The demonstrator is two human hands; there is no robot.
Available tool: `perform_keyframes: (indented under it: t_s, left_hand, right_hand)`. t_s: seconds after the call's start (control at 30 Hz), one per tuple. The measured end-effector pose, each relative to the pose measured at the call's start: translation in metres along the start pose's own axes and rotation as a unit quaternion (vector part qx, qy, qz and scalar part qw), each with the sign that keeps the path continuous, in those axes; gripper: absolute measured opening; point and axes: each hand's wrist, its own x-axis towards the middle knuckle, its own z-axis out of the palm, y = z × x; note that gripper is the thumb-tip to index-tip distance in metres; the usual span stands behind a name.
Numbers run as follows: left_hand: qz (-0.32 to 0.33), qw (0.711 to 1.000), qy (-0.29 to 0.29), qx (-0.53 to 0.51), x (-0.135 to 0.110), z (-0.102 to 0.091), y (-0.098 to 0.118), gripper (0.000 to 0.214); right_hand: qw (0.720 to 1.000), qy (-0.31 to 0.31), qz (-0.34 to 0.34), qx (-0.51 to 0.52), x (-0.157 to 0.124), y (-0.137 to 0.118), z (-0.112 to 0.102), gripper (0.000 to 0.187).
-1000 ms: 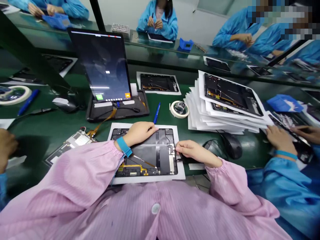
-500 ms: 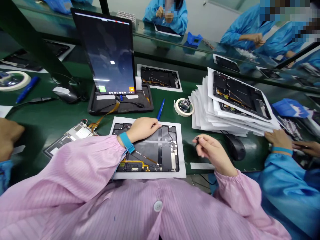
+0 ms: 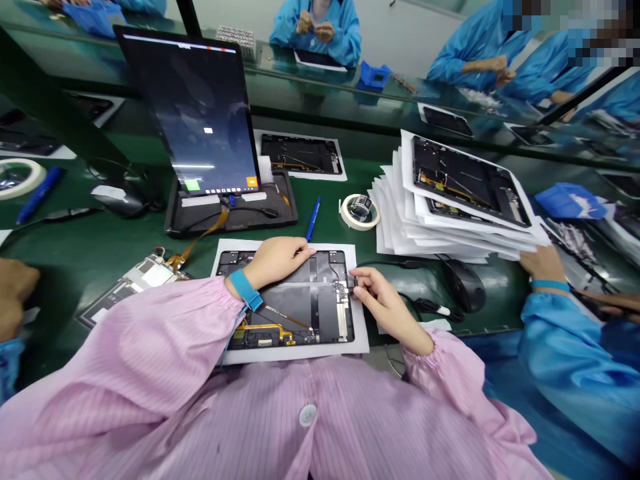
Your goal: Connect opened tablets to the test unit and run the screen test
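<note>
Tablet housing, its innards exposed, is lying on a white sheet on the green bench, directly before you. Your left hand is resting across its upper part, underside hidden, so whether those fingers are closed you cannot tell. Your right hand is pinching a small dark plug at the housing's right edge. Beyond, a blue pen is lying between a lit screen and a tape roll.

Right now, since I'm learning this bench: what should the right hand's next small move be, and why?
Probably nudge what looks like a black plug toward the right edge of the opened tablet: the right hand pinches it there, while the left hand rests across the tablet.
</note>
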Motion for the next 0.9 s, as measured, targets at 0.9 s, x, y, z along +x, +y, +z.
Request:
perform_keyframes:
  t_s: [0.9]
  left_hand:
    - [0.002, 1.0, 0.007, -0.013, -0.001, -0.003, 0.001, 0.044]
  right_hand:
    - [0.91, 0.241, -0.035, -0.334, -0.025, 0.005, -0.027, 0.044]
